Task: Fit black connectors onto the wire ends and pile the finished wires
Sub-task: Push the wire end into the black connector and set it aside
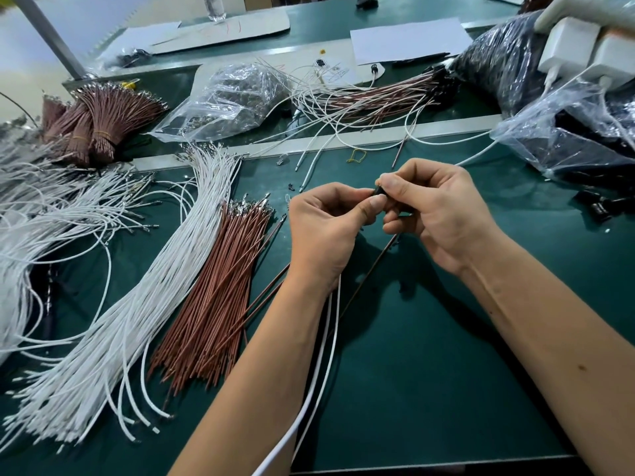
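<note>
Head: both hands (381,214) pinching black connector (380,192).

Two hands, left (330,231) and right (443,214), one black connector (380,193) between them, two loose white-wire heaps (144,304), one loose brown-wire heap (220,297), three clear plastic bags (233,97), one finished-wire pile (378,97)

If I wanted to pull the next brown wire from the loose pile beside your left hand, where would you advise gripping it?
Probably pinch one near its metal terminal end, coming from above on the pile's right edge. The loose brown wires lie flat and parallel on the green mat, and their far tips fan apart there, so a single wire separates most easily.
</note>
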Motion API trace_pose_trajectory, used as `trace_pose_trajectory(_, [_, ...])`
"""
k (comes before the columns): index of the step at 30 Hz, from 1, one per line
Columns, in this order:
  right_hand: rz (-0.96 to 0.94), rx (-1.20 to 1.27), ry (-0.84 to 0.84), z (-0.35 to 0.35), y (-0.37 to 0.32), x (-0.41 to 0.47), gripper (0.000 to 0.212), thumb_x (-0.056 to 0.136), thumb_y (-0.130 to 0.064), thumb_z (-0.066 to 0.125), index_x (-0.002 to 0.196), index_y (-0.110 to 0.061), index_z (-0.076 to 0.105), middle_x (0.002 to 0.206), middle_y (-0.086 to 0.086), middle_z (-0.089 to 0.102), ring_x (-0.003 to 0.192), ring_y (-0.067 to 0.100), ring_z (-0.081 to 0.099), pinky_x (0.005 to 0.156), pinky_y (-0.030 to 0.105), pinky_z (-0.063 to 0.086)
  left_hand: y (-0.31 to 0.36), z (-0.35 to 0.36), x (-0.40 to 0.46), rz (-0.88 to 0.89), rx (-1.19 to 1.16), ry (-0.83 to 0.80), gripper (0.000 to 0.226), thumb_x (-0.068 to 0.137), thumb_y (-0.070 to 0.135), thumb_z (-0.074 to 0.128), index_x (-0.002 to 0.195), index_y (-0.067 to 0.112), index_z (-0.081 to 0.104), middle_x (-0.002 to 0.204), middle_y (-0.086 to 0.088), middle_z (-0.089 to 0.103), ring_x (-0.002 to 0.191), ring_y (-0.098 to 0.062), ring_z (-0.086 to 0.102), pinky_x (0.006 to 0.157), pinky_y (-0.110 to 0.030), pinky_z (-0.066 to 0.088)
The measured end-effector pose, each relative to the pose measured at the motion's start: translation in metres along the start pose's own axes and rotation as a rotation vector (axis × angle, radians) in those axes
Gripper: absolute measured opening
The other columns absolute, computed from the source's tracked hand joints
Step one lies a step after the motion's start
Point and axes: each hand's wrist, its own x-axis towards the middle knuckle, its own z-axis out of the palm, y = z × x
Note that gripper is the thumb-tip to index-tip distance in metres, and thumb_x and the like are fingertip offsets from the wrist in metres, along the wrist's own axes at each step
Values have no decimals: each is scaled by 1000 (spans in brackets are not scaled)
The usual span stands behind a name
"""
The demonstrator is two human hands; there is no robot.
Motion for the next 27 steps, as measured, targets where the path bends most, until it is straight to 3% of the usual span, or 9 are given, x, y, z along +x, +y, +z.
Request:
trace_pose_trajectory(7, [-24, 91, -18, -3, 4, 2, 20, 103, -12, 58, 98, -2, 73, 75, 8, 65, 59, 14, 55, 45, 22, 48, 2, 3, 2, -27, -43, 41, 9, 79, 0, 82, 86, -1, 76, 83, -19, 76, 73, -24, 68, 71, -30, 57])
trace_pose_trajectory(12, [-199, 8, 2, 0, 9, 0, 25, 105, -1, 51, 112, -9, 74, 81, 8, 66, 69, 16, 58, 42, 23, 46, 3, 3, 3, -31, -98, 62, 10, 79, 0, 82, 86, 3, 75, 74, -8, 76, 63, -12, 69, 64, -21, 54])
trace_pose_trajectory(23, [-419, -187, 21, 1, 12, -1, 28, 98, 11, 57, 116, -3, 73, 87, 7, 71, 70, 17, 68, 48, 26, 56, 6, 7, 0, -41, -242, 31, 11, 80, -9, 76, 83, 1, 71, 75, -11, 76, 68, -19, 74, 68, -26, 58])
trace_pose_trajectory(27, [-458, -204, 21, 1, 14, -2, 30, 98, 13, 56, 120, 1, 72, 92, 19, 69, 71, 24, 69, 55, 30, 60, 5, 6, -1, -44, -240, 30, 12, 80, -8, 76, 81, 3, 72, 75, -11, 75, 67, -19, 72, 69, -28, 58])
